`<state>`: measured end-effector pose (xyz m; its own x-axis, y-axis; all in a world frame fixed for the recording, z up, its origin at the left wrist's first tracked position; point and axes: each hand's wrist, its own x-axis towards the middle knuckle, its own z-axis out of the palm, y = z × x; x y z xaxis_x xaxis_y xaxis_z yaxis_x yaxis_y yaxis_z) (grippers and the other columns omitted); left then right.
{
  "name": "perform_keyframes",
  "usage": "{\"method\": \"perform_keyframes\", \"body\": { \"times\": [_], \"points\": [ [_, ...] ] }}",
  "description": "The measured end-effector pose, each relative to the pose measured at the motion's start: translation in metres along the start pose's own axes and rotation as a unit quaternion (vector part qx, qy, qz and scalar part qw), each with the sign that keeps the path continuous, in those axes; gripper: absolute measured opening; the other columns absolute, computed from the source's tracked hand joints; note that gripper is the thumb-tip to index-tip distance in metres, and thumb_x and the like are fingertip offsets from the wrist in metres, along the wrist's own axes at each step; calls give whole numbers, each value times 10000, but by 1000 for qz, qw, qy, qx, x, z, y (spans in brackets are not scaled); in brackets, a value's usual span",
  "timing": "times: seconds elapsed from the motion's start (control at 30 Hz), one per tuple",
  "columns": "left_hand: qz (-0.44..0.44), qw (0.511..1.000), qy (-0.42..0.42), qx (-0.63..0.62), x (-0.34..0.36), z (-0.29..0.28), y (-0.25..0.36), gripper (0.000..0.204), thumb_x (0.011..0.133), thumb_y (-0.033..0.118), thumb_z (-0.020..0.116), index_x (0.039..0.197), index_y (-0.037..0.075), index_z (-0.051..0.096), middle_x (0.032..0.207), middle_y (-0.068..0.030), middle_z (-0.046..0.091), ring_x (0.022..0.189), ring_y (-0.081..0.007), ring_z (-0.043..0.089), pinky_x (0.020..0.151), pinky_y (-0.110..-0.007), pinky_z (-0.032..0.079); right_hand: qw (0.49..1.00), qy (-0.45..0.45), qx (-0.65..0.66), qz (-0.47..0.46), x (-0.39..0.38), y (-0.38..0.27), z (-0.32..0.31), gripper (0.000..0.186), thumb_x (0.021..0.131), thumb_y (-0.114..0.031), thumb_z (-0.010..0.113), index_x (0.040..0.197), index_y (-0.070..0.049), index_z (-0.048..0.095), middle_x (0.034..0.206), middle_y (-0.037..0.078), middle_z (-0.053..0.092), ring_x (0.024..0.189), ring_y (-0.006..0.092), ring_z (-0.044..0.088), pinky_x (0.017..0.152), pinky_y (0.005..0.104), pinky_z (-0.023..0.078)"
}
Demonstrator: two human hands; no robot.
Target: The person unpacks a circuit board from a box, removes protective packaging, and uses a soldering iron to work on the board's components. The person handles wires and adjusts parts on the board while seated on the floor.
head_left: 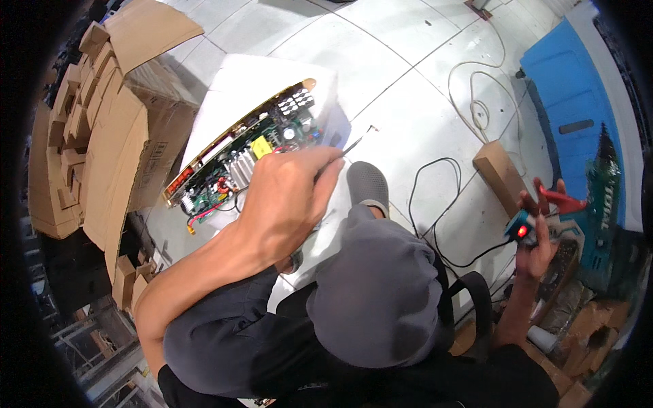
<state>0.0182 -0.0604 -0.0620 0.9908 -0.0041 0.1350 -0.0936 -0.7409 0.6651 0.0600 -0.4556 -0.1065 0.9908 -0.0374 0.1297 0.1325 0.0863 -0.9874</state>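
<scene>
My left hand (286,194) is in front of a green circuit board (272,136) and hides part of its near edge. Pinched between its thumb and fingers is a thin, dark, pointed tool (354,145), whose tip sticks out past the board over the floor. The board carries silver heat sinks, a yellow block and red and black leads, and lies tilted on a white foam block (235,81). Off to the right, my right hand (537,251) is closed around a teal corded tool (522,228) with a glowing red light and a red part (561,200) at its far side.
An opened cardboard box (129,143) full of smaller cartons stands left. A long brown carton (500,173), a white cable (476,112) and a black cord (442,251) lie on the tiles. At right are a blue plastic panel (571,88) and a green tool-shaped package (602,211).
</scene>
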Motion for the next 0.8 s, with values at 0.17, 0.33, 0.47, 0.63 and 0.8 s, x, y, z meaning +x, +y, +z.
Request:
{"method": "perform_keyframes", "body": {
  "times": [0.17, 0.33, 0.47, 0.63, 0.8],
  "points": [
    [-44, 999, 12, -18, -3, 6, 5, 172, 935, 73, 701, 1006, -82, 724, 823, -220, 748, 754, -241, 769, 681, -317, 598, 984, -146, 94, 34, -23, -1, 42, 1049, 807, -554, 813, 1557, -48, 282, 1492, 263, 441, 1287, 416, 558, 1012, 515, 541],
    [-72, 996, 10, -45, 0, 5, 5, 187, 941, 81, 689, 993, -96, 722, 800, -210, 748, 720, -209, 761, 646, -304, 591, 969, -211, 74, 107, -45, -2, 92, 1011, 790, -512, 833, 1521, -9, 348, 1444, 284, 499, 1313, 427, 542, 1112, 560, 447],
    [-74, 997, 8, -28, 1, 1, 7, 190, 943, 81, 675, 974, -99, 727, 777, -201, 746, 695, -211, 755, 639, -306, 589, 952, -285, 69, 92, -41, 7, 109, 841, 866, -332, 805, 1499, 12, 372, 1410, 318, 526, 1313, 437, 544, 1118, 574, 434],
    [-66, 997, 7, -38, 0, -2, 5, 191, 936, 81, 679, 971, -99, 730, 757, -205, 738, 677, -224, 753, 636, -311, 591, 959, -269, 52, 69, -47, 18, 126, 776, 890, -347, 797, 1442, 35, 408, 1339, 323, 568, 1247, 437, 596, 1051, 597, 482],
    [-64, 997, 19, -42, 0, -1, 5, 190, 932, 81, 681, 967, -99, 733, 760, -216, 735, 695, -238, 760, 644, -316, 599, 950, -310, -28, 23, -44, 21, 118, 760, 909, -469, 745, 1381, 52, 457, 1230, 263, 618, 1155, 373, 639, 1012, 535, 513]
  ]
}}
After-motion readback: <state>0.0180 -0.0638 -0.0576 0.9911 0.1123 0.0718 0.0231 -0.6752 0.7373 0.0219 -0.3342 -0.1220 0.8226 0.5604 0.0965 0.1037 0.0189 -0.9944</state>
